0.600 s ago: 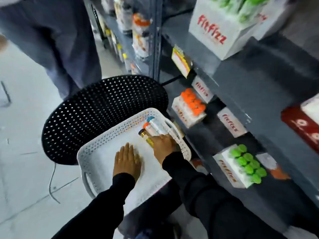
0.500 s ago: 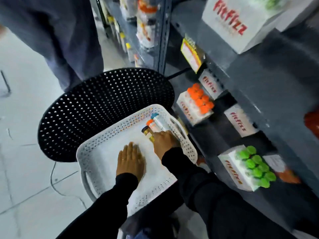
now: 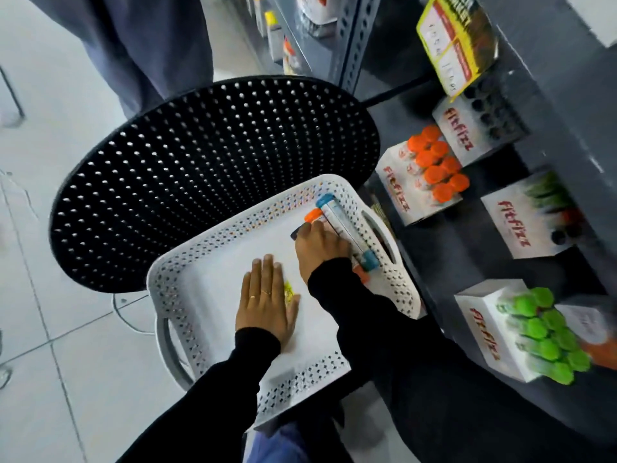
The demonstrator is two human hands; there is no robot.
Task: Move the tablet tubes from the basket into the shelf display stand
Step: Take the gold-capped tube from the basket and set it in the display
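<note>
Head view: a white perforated basket [image 3: 187,289] sits mid-frame over a black perforated chair [image 3: 200,168] on pale tiled floor [image 3: 50,379], grey shelving at right. Since half a second ago the camera has tilted down and nearer. Left hand [image 3: 267,305] lies flat, fingers spread, on the basket bottom, a yellow scrap [image 3: 289,290] just beside it. Right hand [image 3: 320,248] curls over tablet tubes [image 3: 347,228] along the basket's right wall; whether it grips cannot be told. Display stands [image 3: 400,192] stand just right of that rim; the basket's left half is bare.

The left hand [image 3: 267,302] lies flat, palm down, fingers straight and together, two rings showing. The right hand [image 3: 320,250] reaches further forward, fingers curled downward, knuckles up. Both arms wear black sleeves and extend roughly side by side.
</note>
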